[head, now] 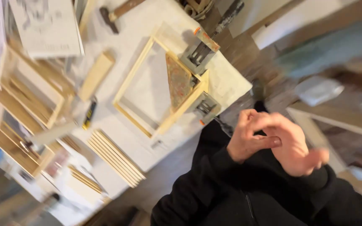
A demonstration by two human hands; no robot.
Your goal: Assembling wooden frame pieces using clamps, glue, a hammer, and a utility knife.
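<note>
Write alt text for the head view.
Two bare hands, left hand and right hand, rub together empty over a black jacket. Behind them a white table holds a wooden frame clamped at one corner, a hammer and wood strips.

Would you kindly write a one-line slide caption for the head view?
Both hands, left and right, rub together empty beside a white table bearing a clamped wooden frame.
</note>
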